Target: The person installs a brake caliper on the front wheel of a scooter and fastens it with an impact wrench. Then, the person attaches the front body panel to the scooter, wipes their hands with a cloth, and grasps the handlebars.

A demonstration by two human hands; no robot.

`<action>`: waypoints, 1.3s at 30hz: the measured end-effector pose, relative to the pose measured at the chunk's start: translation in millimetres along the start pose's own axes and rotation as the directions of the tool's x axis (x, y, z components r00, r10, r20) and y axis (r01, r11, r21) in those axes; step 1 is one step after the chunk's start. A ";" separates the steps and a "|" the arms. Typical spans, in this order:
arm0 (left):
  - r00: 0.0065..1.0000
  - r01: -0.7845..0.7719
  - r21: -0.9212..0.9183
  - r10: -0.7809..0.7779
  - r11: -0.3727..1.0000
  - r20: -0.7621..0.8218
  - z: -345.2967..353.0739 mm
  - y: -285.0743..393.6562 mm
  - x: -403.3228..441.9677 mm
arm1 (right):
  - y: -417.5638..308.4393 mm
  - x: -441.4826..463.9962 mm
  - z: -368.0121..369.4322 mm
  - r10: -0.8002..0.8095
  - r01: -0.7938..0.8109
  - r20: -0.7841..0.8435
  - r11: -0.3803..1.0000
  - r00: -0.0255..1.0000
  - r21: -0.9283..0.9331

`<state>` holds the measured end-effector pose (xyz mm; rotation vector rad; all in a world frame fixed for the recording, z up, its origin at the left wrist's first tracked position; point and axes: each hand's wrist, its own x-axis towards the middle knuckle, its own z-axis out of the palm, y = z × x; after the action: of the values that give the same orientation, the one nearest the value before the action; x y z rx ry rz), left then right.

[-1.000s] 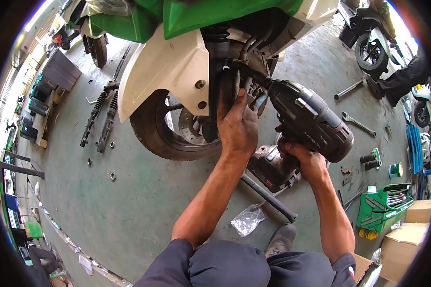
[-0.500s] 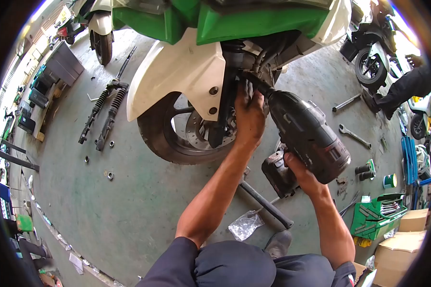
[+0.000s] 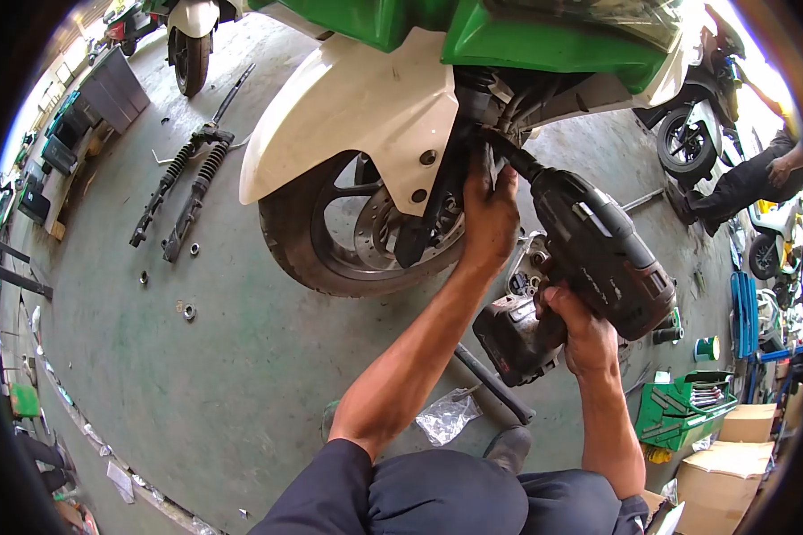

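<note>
My right hand (image 3: 584, 334) is wrapped around the grip of a black cordless impact wrench (image 3: 602, 250), whose battery hangs below. The wrench's nose points up and left, its socket end (image 3: 513, 156) at the front fork area under the scooter's green body panel (image 3: 553, 49). Beside that socket, my left hand (image 3: 491, 214) reaches up with its fingers bent against the dark fork parts. Whatever those fingertips grip is hidden. A white front fender (image 3: 357, 111) covers the front wheel (image 3: 281, 250), just left of my left hand, with a brake disc (image 3: 375, 232) showing.
A removed fork assembly (image 3: 192, 178) and several nuts lie on the floor at left. A dark bar (image 3: 495, 383) and a plastic bag (image 3: 446, 416) lie near my knees. At right are a green toolbox (image 3: 687, 410), cardboard boxes (image 3: 723, 477) and another person (image 3: 749, 183) beside a scooter.
The scooter front, both hands and the wrench appear farther right in view, while the floor items appear farther left. The wrench's battery sits slightly lower. A hand of the other person now shows more clearly.
</note>
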<state>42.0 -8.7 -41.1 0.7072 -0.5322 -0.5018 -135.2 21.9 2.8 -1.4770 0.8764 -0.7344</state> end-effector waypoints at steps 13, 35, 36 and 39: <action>0.999 0.044 0.042 -0.043 0.998 -0.034 -2.7 -3.0 -0.3 | -5.1 6.0 1.5 0.053 -0.059 0.079 0.995 0.996 0.084; 0.991 0.132 -0.053 -0.133 0.990 -0.021 -5.3 -8.5 -10.5 | 16.0 16.9 -5.8 -0.246 0.238 0.016 0.918 0.969 -0.318; 0.997 0.074 0.014 -0.074 0.997 -0.008 -4.8 -2.0 -10.9 | 12.5 15.0 -1.2 -0.154 0.153 0.010 0.966 0.988 -0.209; 0.994 -0.044 0.177 0.025 0.983 0.109 -6.9 15.2 -24.7 | 18.4 16.0 -1.5 -0.057 0.054 0.061 0.997 0.997 0.057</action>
<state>31.2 19.1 -41.6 0.8450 -0.6942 -0.4646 -130.1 7.3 -16.2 -1.4720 0.7645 -0.7440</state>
